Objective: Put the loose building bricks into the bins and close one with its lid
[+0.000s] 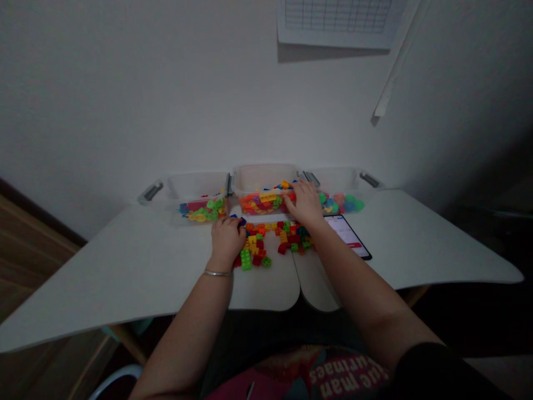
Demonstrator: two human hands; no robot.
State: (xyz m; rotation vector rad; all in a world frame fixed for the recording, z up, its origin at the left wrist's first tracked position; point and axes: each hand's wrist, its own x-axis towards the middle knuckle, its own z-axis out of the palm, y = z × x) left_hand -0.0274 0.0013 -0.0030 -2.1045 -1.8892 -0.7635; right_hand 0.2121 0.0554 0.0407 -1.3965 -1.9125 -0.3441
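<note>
Loose toy bricks (252,243) are spread on the white table (145,266), just short of the middle clear bin (250,178). A green brick (246,259) is set right of the left hand (228,239), the nearer one; its long axis is pointed roughly away from the body. A dark blue brick (242,222) is met by the left fingertips; whether it's gripped can't be told. The right hand (306,203) is placed over the bin's near right corner; its grip is hidden, can't be told.
</note>
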